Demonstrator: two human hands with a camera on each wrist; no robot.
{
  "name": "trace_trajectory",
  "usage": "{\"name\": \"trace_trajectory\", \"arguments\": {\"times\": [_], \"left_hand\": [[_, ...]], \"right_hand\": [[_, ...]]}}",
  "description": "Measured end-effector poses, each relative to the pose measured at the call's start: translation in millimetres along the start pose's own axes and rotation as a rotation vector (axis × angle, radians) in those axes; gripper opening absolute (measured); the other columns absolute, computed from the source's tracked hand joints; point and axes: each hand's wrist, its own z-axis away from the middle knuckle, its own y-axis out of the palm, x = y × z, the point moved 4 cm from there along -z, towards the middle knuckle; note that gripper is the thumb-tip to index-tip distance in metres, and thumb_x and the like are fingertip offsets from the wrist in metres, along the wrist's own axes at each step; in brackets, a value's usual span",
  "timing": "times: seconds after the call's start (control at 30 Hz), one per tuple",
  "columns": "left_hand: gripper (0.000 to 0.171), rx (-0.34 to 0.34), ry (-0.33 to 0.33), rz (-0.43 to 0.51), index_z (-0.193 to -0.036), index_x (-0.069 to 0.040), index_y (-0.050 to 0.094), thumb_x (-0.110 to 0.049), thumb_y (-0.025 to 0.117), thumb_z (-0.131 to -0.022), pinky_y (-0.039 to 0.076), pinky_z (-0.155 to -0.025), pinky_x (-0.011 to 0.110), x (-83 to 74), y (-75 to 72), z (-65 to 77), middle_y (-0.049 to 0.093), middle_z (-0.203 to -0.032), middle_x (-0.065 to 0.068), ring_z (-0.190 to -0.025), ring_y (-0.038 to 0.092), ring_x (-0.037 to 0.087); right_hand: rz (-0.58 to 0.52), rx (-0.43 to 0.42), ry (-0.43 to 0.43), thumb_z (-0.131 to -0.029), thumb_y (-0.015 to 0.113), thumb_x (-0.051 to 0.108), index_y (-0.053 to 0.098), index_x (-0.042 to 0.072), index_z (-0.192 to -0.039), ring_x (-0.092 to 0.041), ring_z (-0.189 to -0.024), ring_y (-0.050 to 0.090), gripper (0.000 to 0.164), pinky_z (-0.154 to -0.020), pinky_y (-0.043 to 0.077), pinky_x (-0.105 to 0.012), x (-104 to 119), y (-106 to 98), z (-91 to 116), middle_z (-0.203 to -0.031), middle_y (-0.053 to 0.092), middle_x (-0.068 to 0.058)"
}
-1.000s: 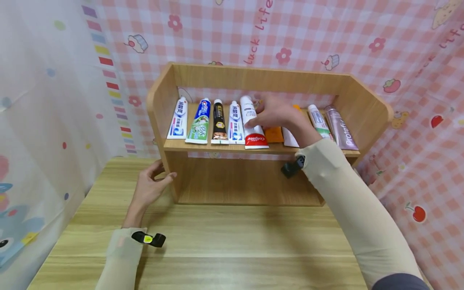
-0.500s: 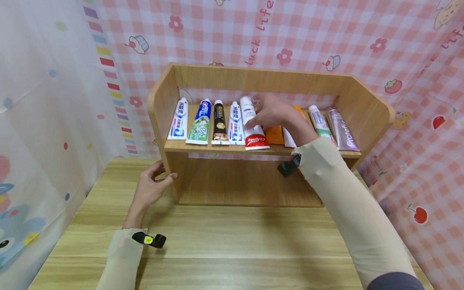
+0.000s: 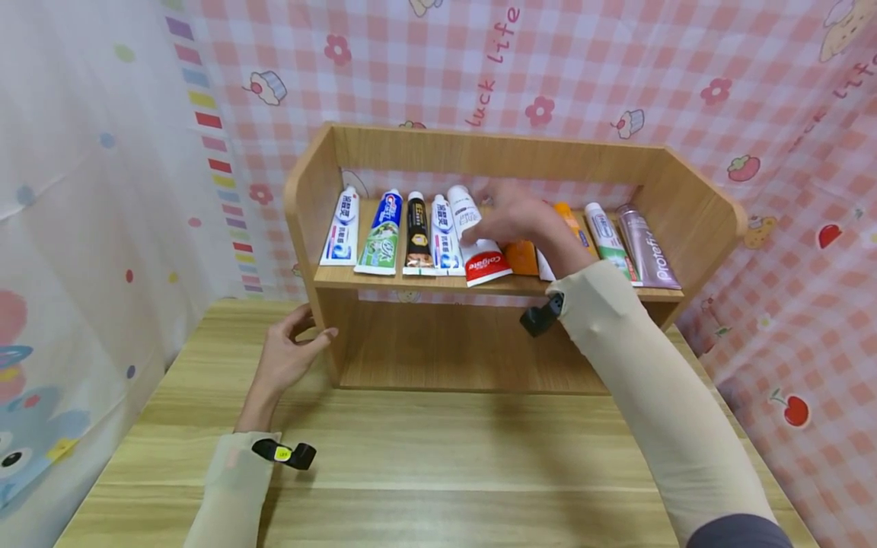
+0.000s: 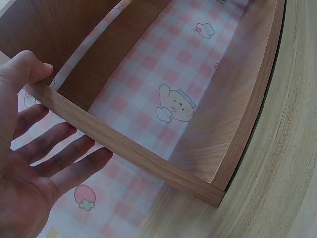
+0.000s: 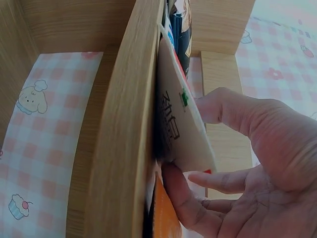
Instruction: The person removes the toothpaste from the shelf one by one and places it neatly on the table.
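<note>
A two-tier wooden shelf (image 3: 493, 148) stands on the table, toothpaste tubes lying along its upper tier. My left hand (image 3: 291, 352) holds the front edge of the shelf's left side panel (image 4: 124, 146), thumb on one face and fingers on the other. With my right hand (image 3: 524, 217) I pinch a white and red Colgate toothpaste tube (image 3: 486, 260). In the right wrist view, the thumb lies on one face of this tube (image 5: 178, 119) and a finger reaches its other side. The tube slants, its cap end tipped left against the neighbouring white and blue tube (image 3: 447, 236).
Further left lie a black tube (image 3: 418, 236), a blue and green tube (image 3: 380, 236) and another white tube (image 3: 342, 228). Right of the hand are orange packaging (image 3: 522, 259), a white and green tube (image 3: 610, 240) and a mauve tube (image 3: 647, 247). Checked cloth hangs behind.
The Colgate tube's cap end has swung left with my right hand, so it slants more. My left hand stays on the side panel. The head view has shifted slightly.
</note>
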Motion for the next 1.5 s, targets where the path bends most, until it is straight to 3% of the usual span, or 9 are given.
{"name": "trace_trajectory", "arguments": {"times": [0.13, 0.3, 0.5, 0.67, 0.77, 1.0, 1.33, 1.5], "left_hand": [[0.058, -0.001, -0.004, 0.002, -0.149, -0.008, 0.052, -0.018, 0.071, -0.096, 0.056, -0.089, 0.014, 0.9, 0.8, 0.5, 0.057, -0.147, 0.018, -0.129, 0.057, 0.035], [0.059, -0.001, -0.012, 0.001, -0.149, -0.008, 0.052, -0.019, 0.072, -0.095, 0.057, -0.089, 0.015, 1.2, 2.3, 0.8, 0.057, -0.147, 0.019, -0.129, 0.057, 0.036], [0.059, -0.006, -0.018, 0.004, -0.149, -0.008, 0.052, -0.019, 0.072, -0.094, 0.057, -0.089, 0.017, 1.7, 3.9, 0.7, 0.058, -0.146, 0.018, -0.128, 0.058, 0.034], [0.059, -0.003, -0.018, 0.018, -0.149, -0.007, 0.052, -0.018, 0.073, -0.094, 0.058, -0.089, 0.017, 2.7, 4.5, 1.8, 0.057, -0.147, 0.019, -0.128, 0.057, 0.035], [0.059, 0.003, -0.021, 0.023, -0.149, -0.007, 0.052, -0.018, 0.072, -0.094, 0.058, -0.09, 0.018, 3.7, 4.6, 2.8, 0.057, -0.147, 0.019, -0.129, 0.057, 0.036], [0.059, 0.005, -0.031, 0.011, -0.149, -0.009, 0.052, -0.02, 0.072, -0.095, 0.056, -0.089, 0.015, 5.1, 3.6, 3.4, 0.058, -0.146, 0.018, -0.128, 0.057, 0.034], [0.058, 0.004, -0.019, 0.02, -0.148, -0.008, 0.053, -0.02, 0.072, -0.095, 0.056, -0.087, 0.014, 2.2, 2.1, -1.2, 0.06, -0.143, 0.018, -0.127, 0.057, 0.032], [0.06, 0.003, -0.031, 0.018, -0.15, -0.007, 0.051, -0.021, 0.072, -0.095, 0.055, -0.087, 0.012, 2.0, 0.0, -1.5, 0.058, -0.145, 0.019, -0.128, 0.056, 0.033]], "right_hand": [[-0.042, 0.018, -0.006, -0.087, 0.079, 0.031, 0.047, 0.015, -0.152, -0.028, -0.116, 0.051, 0.074, -0.101, 0.05, -0.04, -3, 1, 0, -0.141, 0.053, -0.011], [-0.11, 0.056, -0.042, -0.088, 0.078, 0.025, 0.047, 0.012, -0.151, -0.024, -0.084, 0.057, 0.071, -0.075, 0.053, -0.03, -7, 3, -2, -0.125, 0.058, -0.013], [-0.163, 0.079, -0.023, -0.089, 0.078, 0.024, 0.046, 0.012, -0.153, -0.019, -0.073, 0.054, 0.072, -0.068, 0.05, -0.026, -12, 4, -5, -0.119, 0.061, -0.009], [-0.249, 0.092, -0.028, -0.089, 0.078, 0.019, 0.045, 0.009, -0.154, -0.014, -0.056, 0.046, 0.073, -0.058, 0.046, -0.024, -15, 7, -5, -0.09, 0.065, -0.005], [-0.287, 0.09, -0.018, -0.09, 0.078, 0.018, 0.045, 0.011, -0.155, -0.015, -0.06, 0.048, 0.074, -0.06, 0.046, -0.024, -18, 9, -4, -0.094, 0.065, -0.005], [-0.392, 0.072, -0.025, -0.092, 0.074, 0.018, 0.044, 0.017, -0.155, -0.025, -0.095, 0.056, 0.07, -0.073, 0.053, -0.028, -24, 8, 1, -0.135, 0.055, -0.012], [-0.594, 0.023, -0.081, -0.091, 0.075, 0.013, 0.048, 0.021, -0.152, -0.022, -0.099, 0.06, 0.067, -0.076, 0.058, -0.027, -30, 5, 16, -0.144, 0.05, -0.007], [-0.659, 0.009, -0.095, -0.091, 0.075, 0.012, 0.047, 0.024, -0.153, -0.022, -0.104, 0.061, 0.068, -0.075, 0.059, -0.028, -28, 5, 23, -0.136, 0.054, -0.01]]}}
